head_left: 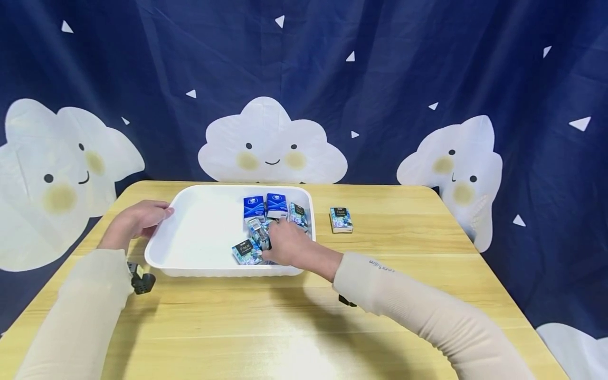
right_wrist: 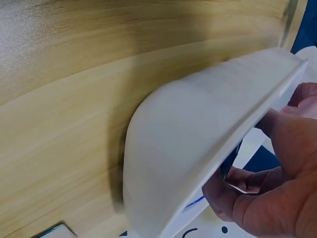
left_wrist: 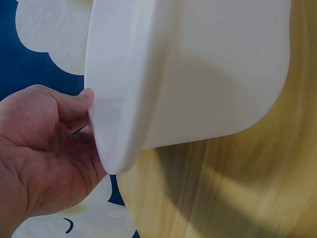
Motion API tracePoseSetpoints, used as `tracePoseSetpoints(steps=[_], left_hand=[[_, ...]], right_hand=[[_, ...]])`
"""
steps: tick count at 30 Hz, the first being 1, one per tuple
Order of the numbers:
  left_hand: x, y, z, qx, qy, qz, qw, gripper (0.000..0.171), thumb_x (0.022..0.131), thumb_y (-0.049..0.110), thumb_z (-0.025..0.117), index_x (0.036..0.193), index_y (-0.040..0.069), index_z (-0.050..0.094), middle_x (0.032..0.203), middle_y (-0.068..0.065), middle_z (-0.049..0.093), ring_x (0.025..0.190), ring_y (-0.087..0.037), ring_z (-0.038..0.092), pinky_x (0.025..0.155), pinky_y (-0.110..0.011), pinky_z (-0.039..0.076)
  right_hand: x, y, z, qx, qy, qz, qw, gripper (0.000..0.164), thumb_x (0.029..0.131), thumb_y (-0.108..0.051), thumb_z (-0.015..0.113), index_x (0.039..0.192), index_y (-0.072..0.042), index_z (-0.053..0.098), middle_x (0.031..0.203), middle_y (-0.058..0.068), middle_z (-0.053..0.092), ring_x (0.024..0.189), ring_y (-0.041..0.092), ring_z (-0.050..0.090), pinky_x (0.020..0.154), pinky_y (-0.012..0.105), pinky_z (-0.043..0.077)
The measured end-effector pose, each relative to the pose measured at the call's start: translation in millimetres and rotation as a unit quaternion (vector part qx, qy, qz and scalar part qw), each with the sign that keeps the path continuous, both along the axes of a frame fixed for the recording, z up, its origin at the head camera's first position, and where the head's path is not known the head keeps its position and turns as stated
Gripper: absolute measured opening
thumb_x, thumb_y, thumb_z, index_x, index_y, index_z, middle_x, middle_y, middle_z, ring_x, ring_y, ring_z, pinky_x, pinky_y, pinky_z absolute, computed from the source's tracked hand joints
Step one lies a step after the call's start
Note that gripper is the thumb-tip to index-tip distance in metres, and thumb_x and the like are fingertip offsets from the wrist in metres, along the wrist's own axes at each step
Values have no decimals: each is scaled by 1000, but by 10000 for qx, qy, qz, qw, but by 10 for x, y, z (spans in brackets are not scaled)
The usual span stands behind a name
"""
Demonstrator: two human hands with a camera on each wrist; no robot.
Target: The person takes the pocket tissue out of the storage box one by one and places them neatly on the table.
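Head cam high, fwd/down over tbl (head_left: 228, 322), wrist cams (head_left: 143, 284) v. close, side-on, all sharing tray (left_wrist: 223, 89)

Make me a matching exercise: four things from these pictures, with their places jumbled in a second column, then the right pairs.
Things:
1. Left hand
2. Right hand
3. Two dark-blue packs
4. Lone Face pack

Places:
A. On the wood-grain table, right of the white tray
B. Side by side in the tray, toward its far edge
C. At the tray's left end, holding its rim
D. Fingers down in the tray, at the patterned packs

Pairs: 1-C, 2-D, 3-B, 4-A
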State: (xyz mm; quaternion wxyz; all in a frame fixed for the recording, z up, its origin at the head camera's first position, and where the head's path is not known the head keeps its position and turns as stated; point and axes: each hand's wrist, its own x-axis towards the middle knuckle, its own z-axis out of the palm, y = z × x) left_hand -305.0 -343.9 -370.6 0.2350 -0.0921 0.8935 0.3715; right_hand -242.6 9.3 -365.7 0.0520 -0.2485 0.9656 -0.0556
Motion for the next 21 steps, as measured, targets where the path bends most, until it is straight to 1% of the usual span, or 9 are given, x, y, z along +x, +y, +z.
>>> tracePoseSetpoints(steps=[2,4,7,10,12,14,16,18,21], left_hand=[[-4,5,5,4,-10,5,10000,59,111,24,30,158,-8,14,142,-32,43,103,-28,61,79,-32,57],[-7,10,11,15,-9,-4,10000,58,111,24,30,158,-8,14,142,-32,43,103,-28,61,79,-33,57],[-7,16,20,10,0,-37,10000,58,111,24,30,157,-9,14,141,-32,43,103,-28,61,80,-33,56],[-3,16,24,3,9,-51,10000,58,111,23,30,157,-9,15,139,-32,45,101,-27,62,80,-34,56],[-4,11,21,20,9,-65,10000,58,111,23,30,157,-9,14,138,-32,45,100,-27,62,80,-34,56],[-6,3,14,14,6,-60,10000,59,111,23,30,157,-9,14,139,-32,45,100,-27,62,80,-34,56],[-9,-1,10,32,11,-55,10000,59,110,23,30,157,-9,13,139,-32,45,100,-26,62,80,-34,56],[-14,-4,4,35,14,-35,10000,60,110,24,31,157,-9,12,140,-32,44,100,-26,62,79,-34,56],[-21,-6,-3,54,26,-25,10000,60,110,24,31,157,-8,11,141,-33,44,100,-26,63,80,-34,57]], right_hand=[[-14,13,30,-97,-158,-28,9998,51,90,-39,75,118,1,62,103,12,63,81,18,58,73,32,55],[-29,34,73,-235,-313,-95,9992,52,90,-38,76,122,1,61,104,11,64,83,19,60,75,32,55],[-57,70,160,-393,-442,-209,9980,60,88,-39,78,129,1,59,107,11,66,94,22,64,83,35,57],[-100,123,261,-517,-499,-329,9969,59,89,-38,78,130,-1,58,102,9,67,94,22,63,83,35,57],[-137,167,333,-604,-546,-417,9958,52,90,-37,77,126,-4,60,91,5,64,85,19,59,76,33,55],[-180,222,403,-705,-582,-451,9948,40,91,-34,75,117,-6,60,79,1,56,71,15,52,66,29,49],[-222,284,476,-790,-604,-496,9938,32,92,-32,73,107,-8,59,74,-1,49,64,13,45,60,27,43],[-266,353,541,-820,-556,-544,9936,28,92,-32,72,101,-10,58,74,-1,48,64,13,44,59,26,40],[-336,465,626,-832,-463,-668,9932,26,92,-32,71,99,-11,59,79,1,55,69,15,51,59,26,42]])
